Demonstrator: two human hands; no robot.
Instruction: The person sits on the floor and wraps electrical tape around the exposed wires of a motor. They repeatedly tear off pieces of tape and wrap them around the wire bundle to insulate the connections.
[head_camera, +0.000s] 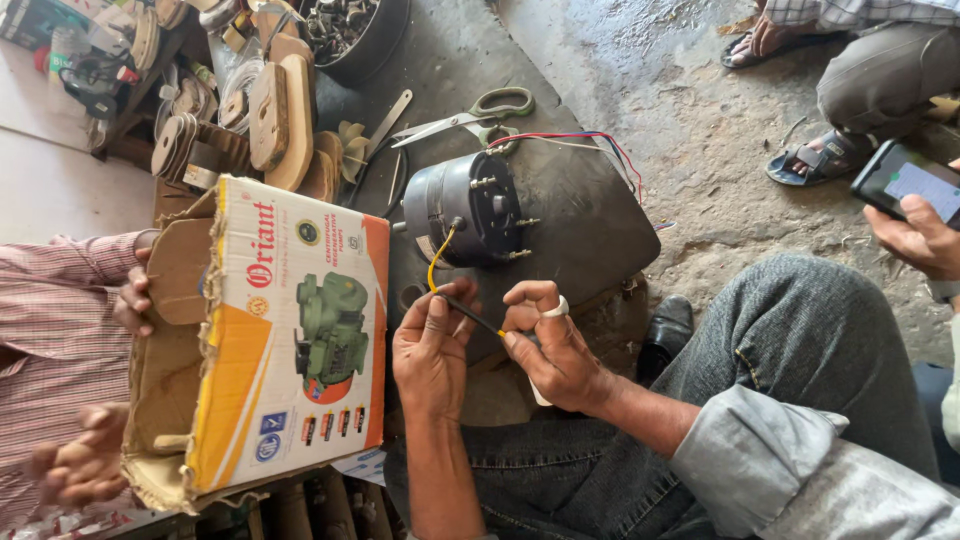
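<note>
The yellow wire (436, 262) runs from the dark motor (470, 208) down to your hands at 6 o'clock of it. It looks thin, limp and light, so pinch it close to the bare end. Your left hand (432, 350) has its fingers pinched on the sleeved part; your right hand (553, 345) grips the tip, a white tape roll (556, 309) ringed on one finger. Scissors (470, 115) lie at 12 o'clock, a printed carton (290, 330) at 9 o'clock.
</note>
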